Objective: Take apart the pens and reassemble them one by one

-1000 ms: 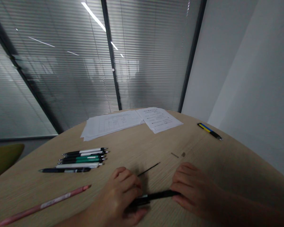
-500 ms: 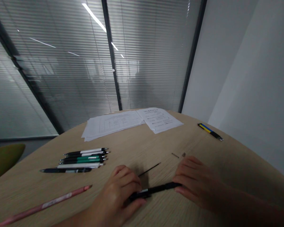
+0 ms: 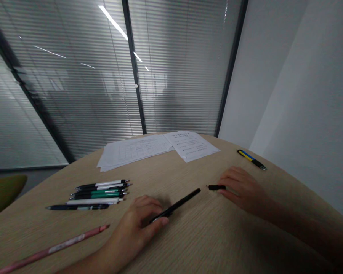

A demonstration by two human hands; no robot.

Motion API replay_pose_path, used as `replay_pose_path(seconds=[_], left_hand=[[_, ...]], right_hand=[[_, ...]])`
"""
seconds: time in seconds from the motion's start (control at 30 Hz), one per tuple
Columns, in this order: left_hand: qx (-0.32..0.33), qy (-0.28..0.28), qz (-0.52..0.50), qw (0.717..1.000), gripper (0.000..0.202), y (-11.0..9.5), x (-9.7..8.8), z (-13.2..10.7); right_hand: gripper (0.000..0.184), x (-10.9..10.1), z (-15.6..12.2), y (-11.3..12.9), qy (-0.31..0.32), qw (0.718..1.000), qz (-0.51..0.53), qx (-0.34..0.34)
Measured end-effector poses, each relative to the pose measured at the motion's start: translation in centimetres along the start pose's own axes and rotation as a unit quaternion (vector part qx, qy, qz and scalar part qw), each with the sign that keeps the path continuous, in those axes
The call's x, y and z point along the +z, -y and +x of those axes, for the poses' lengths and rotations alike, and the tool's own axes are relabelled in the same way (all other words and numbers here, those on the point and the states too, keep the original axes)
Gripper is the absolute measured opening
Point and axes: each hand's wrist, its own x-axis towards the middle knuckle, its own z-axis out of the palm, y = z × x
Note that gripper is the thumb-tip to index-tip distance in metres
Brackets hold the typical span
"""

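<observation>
My left hand (image 3: 140, 220) rests on the wooden table (image 3: 205, 236) and is shut on the lower end of a slim black pen (image 3: 178, 204). The pen slants away toward the far right, and its thin tip points at a short black pen part (image 3: 216, 187). My right hand (image 3: 242, 189) is at the far end of that small part, with its fingertips pinching it. The small grey bits seen earlier on the table are hidden or gone from view.
Several pens (image 3: 97, 194) lie in a row left of my left hand. A pink pencil (image 3: 57, 246) lies near the front left. Papers (image 3: 160, 148) sit at the far edge, and a blue-and-yellow pen (image 3: 251, 160) lies far right. Glass with blinds (image 3: 74, 76) stands behind.
The black pen has swung from lying crosswise between my hands to a slant. My right hand has left it and moved farther away. The thin black rod no longer shows on the table.
</observation>
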Motion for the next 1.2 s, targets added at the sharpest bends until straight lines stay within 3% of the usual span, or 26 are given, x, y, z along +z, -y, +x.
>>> replay_pose_path(seconds=[0.17,0.33,0.57,0.7,0.9,1.2], left_hand=[[-0.094,-0.047,-0.087,0.991,0.025,0.1,-0.5,0.5],[-0.108,-0.108,-0.117,0.981,0.024,0.3,-0.5,0.5],[-0.123,-0.167,-0.106,0.972,0.022,0.4,-0.4,0.3],[-0.132,-0.183,-0.105,0.969,0.027,0.8,-0.2,0.5],[-0.140,-0.189,-0.112,0.965,0.026,1.2,0.0,0.8],[-0.142,-0.177,-0.140,0.964,0.025,1.1,0.3,0.9]], right_hand=[[0.016,0.9,-0.1,-1.7,-0.012,0.996,0.042,0.072],[0.015,1.9,-0.2,-1.2,0.018,0.995,0.059,0.077],[0.008,1.9,2.9,3.1,0.121,0.989,-0.015,-0.082],[0.008,2.7,5.9,5.1,0.144,0.977,-0.056,-0.147],[0.007,4.8,8.8,6.7,0.145,0.970,-0.073,-0.181],[0.007,6.1,8.7,7.4,0.159,0.965,-0.066,-0.196]])
